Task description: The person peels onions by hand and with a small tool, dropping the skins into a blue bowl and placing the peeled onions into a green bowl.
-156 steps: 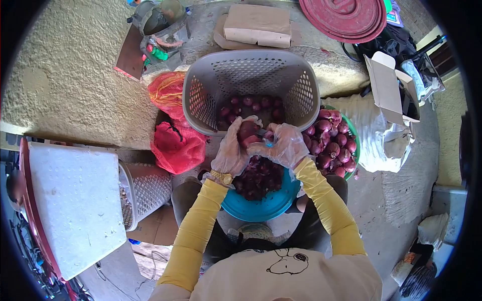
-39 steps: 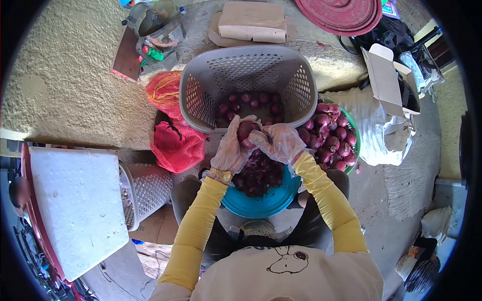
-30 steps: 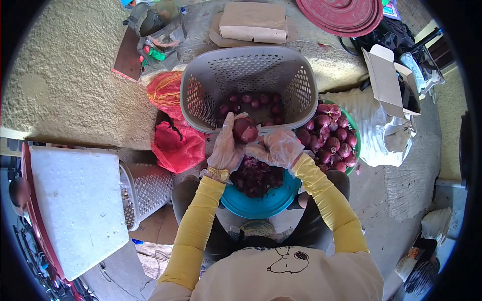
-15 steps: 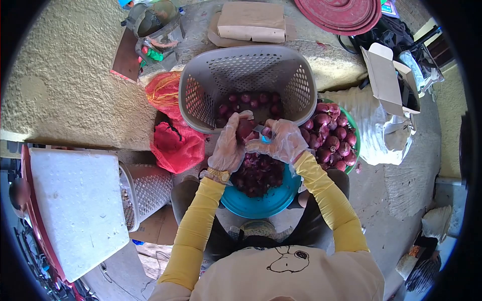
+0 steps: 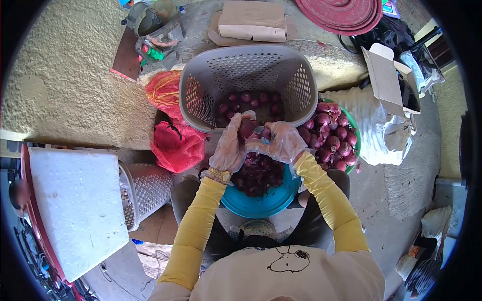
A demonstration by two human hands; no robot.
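Observation:
My left hand (image 5: 231, 144), in a clear plastic glove, is closed round a red onion (image 5: 247, 129). Close beside it, my gloved right hand (image 5: 282, 142) is closed on a small blue-handled tool (image 5: 264, 141), only partly visible against the onion. Both hands are above the near rim of a grey perforated basket (image 5: 248, 50), which has red onions (image 5: 245, 97) at its bottom. Below the hands, a blue basin (image 5: 256, 207) holds dark red onion skins (image 5: 257, 175). A green-rimmed basin (image 5: 357, 135) heaped with red onions (image 5: 332, 143) is to the right.
Red mesh bags (image 5: 175, 143) lie left of the basket. A white foam lid (image 5: 78, 210) and another perforated basket (image 5: 150, 188) are at the left. Beyond the grey basket is a cardboard piece (image 5: 252, 21); a white sack (image 5: 369, 125) and open carton (image 5: 386, 83) are right.
The hands stay in nearly the same place. My right fingers and the blue-handled tool have shifted slightly against the onion, and less of the blue shows.

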